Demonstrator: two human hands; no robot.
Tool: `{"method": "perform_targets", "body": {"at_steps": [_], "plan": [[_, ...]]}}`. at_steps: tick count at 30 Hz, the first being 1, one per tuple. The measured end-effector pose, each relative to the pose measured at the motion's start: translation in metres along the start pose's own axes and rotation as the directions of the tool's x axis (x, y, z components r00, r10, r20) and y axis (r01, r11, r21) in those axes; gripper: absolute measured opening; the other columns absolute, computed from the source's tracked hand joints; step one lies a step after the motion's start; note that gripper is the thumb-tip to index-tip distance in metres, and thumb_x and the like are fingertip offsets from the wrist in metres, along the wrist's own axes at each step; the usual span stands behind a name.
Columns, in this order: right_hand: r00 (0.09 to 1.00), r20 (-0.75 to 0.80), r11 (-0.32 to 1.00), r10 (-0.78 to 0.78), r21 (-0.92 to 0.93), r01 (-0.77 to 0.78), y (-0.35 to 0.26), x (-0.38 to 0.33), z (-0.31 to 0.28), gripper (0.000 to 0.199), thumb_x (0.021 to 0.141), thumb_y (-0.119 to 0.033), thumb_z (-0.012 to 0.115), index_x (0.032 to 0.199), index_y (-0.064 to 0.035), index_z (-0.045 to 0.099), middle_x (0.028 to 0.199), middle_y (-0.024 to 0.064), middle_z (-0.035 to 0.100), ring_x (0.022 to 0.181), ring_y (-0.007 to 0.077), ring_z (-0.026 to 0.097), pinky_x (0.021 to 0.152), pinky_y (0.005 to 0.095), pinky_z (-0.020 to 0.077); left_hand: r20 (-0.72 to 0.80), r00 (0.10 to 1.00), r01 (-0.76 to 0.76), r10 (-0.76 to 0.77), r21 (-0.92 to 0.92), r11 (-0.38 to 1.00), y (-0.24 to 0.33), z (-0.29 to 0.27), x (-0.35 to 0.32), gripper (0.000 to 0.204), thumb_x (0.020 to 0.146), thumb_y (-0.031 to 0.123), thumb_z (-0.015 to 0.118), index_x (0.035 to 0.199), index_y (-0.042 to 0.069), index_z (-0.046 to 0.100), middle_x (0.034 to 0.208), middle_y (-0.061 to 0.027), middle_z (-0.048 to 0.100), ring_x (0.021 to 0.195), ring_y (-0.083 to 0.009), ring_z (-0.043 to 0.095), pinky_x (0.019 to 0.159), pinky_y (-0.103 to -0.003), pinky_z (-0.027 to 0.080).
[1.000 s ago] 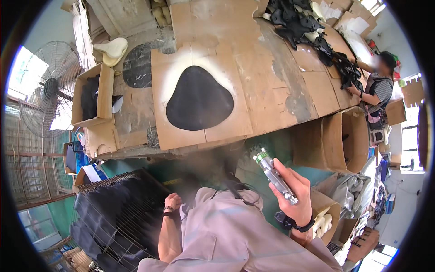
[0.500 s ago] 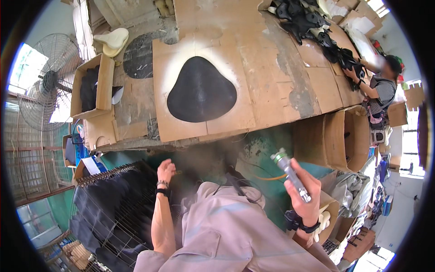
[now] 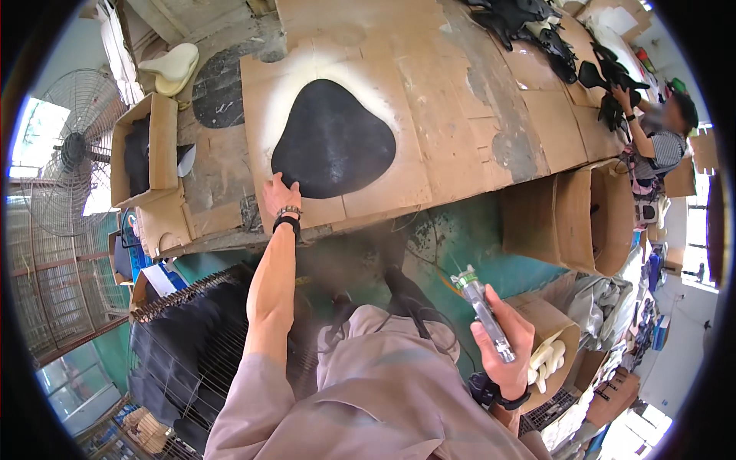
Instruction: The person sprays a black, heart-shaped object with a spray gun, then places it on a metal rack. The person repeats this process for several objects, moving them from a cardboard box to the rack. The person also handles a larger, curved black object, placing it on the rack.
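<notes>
A black, rounded-triangular sheet [image 3: 334, 142] lies flat on the cardboard-covered table, with a pale sprayed halo round its upper sides. My left hand [image 3: 280, 195] has its bent fingers closed at the sheet's lower left corner; whether other sheets lie under it cannot be told. Off the table's front edge, at the right, my right hand [image 3: 506, 337] grips a metal spray gun [image 3: 484, 310] with a green ring near its nozzle. The gun points up and to the left, and a thin hose shows behind it.
A cardboard box [image 3: 146, 149] of black pieces stands at the table's left, near cream saddle-shaped pads [image 3: 172, 69]. Below, a wire rack [image 3: 199, 345] carries black sheets. Large cartons [image 3: 544, 218] flank the right. A person [image 3: 659, 138] handles black pieces at the far right.
My left hand has moved up and forward from below the table edge to the sheet's corner. My right hand with the spray gun has shifted slightly down and left.
</notes>
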State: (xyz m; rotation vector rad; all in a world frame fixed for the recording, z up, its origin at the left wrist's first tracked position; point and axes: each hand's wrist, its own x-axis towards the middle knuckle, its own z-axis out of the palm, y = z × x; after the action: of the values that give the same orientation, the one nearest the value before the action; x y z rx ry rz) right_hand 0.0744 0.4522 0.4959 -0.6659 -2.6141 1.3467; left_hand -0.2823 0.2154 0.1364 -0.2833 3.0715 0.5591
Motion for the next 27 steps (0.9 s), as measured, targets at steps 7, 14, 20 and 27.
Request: {"method": "perform_targets", "body": {"at_steps": [7,14,20,27], "plan": [[0.999,0.000,0.999,0.042,0.033,-0.042,0.024,0.005,-0.010,0.050,0.082,0.000,0.071,0.131,0.0048,0.061,0.093,0.0167,0.070,0.075,0.0234,0.065,0.071,0.0308,0.0511,-0.052,0.994,-0.097,0.096,-0.013,0.995,0.003,0.002,0.006,0.044,0.070,0.016,0.087,0.111,0.017,0.071,0.109,-0.0111,0.061,0.107,-0.0336,0.060,0.092,-0.044,0.050],[0.998,0.058,0.996,-0.021,0.093,0.015,0.046,0.018,-0.004,0.051,0.081,0.002,0.072,0.132,0.0022,0.062,0.091,0.0170,0.069,0.071,0.0259,0.065,0.068,0.0313,0.0514,0.702,0.593,0.757,-0.394,-0.653,-0.023,0.003,0.012,0.038,0.027,0.079,0.000,0.076,0.102,0.005,0.063,0.092,-0.0101,0.065,0.081,-0.0281,0.063,0.077,-0.039,0.055],[0.987,0.133,0.996,-0.088,0.045,0.083,0.056,0.034,-0.006,0.056,0.079,0.004,0.072,0.134,0.0004,0.061,0.094,0.0182,0.069,0.074,0.0290,0.066,0.070,0.0330,0.0519,0.596,0.745,0.664,0.300,-0.618,-0.421,0.040,-0.055,0.032,0.012,0.088,0.002,0.068,0.099,0.001,0.063,0.095,-0.0120,0.070,0.081,-0.0250,0.066,0.076,-0.039,0.056],[0.948,0.249,0.980,-0.199,0.073,0.187,0.064,0.063,0.000,0.062,0.075,0.005,0.071,0.136,-0.0001,0.058,0.102,0.0205,0.069,0.085,0.0377,0.067,0.078,0.0371,0.0539,0.232,0.945,0.326,0.229,-0.683,-0.653,0.066,-0.203,-0.036,0.028,0.092,0.009,0.064,0.117,-0.003,0.064,0.122,-0.0149,0.069,0.119,-0.0286,0.064,0.108,-0.047,0.047]]}}
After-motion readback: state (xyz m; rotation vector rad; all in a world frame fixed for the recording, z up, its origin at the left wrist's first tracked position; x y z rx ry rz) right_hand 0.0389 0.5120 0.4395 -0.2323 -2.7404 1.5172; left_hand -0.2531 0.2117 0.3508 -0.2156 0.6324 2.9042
